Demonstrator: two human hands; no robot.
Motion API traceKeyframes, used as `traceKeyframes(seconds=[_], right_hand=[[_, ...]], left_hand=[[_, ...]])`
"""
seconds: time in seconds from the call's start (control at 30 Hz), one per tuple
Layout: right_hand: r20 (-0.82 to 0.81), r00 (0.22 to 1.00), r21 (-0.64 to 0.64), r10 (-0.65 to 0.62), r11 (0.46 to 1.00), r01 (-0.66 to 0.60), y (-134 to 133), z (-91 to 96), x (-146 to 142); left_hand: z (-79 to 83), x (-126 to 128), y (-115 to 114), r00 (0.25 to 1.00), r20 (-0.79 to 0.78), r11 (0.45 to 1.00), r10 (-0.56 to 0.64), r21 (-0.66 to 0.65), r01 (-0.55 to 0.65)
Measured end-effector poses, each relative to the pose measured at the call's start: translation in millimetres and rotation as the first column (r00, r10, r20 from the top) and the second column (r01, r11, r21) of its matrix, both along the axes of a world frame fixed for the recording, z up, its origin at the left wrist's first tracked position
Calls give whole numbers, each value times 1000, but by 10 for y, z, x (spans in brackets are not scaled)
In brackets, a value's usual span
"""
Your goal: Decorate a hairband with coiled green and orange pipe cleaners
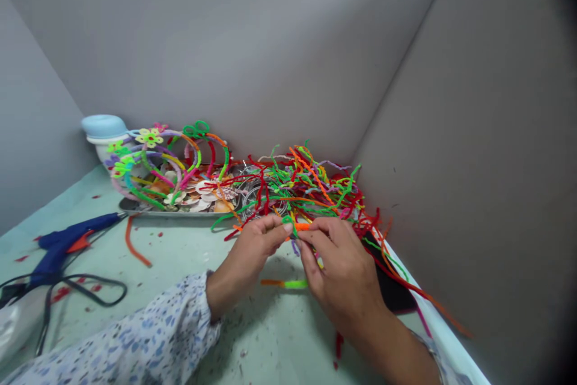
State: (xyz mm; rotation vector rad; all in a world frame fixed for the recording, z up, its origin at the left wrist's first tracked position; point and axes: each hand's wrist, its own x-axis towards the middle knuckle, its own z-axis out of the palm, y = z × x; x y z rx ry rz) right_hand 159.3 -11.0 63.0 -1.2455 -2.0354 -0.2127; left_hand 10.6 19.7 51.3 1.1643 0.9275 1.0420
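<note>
My left hand pinches a small green pipe cleaner loop between thumb and fingers. My right hand meets it from the other side, thumb and fingertips closed on the same green pipe cleaner where it lies against an orange fuzzy band. Below the hands shows a straight orange and yellow-green fuzzy length; whether it joins the orange band is hidden by my right hand. Just behind the fingers spreads a tangled heap of coloured pipe cleaners.
Finished-looking pipe cleaner headbands rest on a metal tray holding flat discs. A white jar with a blue lid stands behind. At left lie a blue glue gun and its black cord. A dark flat object lies at right.
</note>
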Motion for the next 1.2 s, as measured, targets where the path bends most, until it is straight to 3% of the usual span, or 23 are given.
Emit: traceKeyframes(seconds=[0.23,0.43,0.67,0.77,0.87,0.97,1.07,1.2], right_hand=[[13,1000,-167,-16,986,18,-6,-28,7],[22,1000,-199,-18,980,22,2,-44,2],[-112,994,-297,-6,955,-28,15,61,57],[-197,980,-401,-24,914,-58,36,114,83],[-271,962,-532,-13,835,-138,54,141,90],[-282,959,-583,12,792,-181,58,157,76],[-241,970,-578,22,800,-161,53,171,58],[-154,988,-521,13,849,-92,54,158,39]], left_hand=[[54,4,-21,998,-58,999,35,-31,-37],[51,8,-29,999,-33,999,34,-33,-35],[49,21,-21,999,-11,998,39,-39,-39],[31,26,-24,1000,-1,1000,29,-12,-29],[16,25,-26,999,-24,999,45,28,-44],[11,21,-29,997,-58,998,41,54,-38],[14,23,-37,997,-77,998,28,62,-24],[32,32,-50,997,-72,998,37,59,-33]])
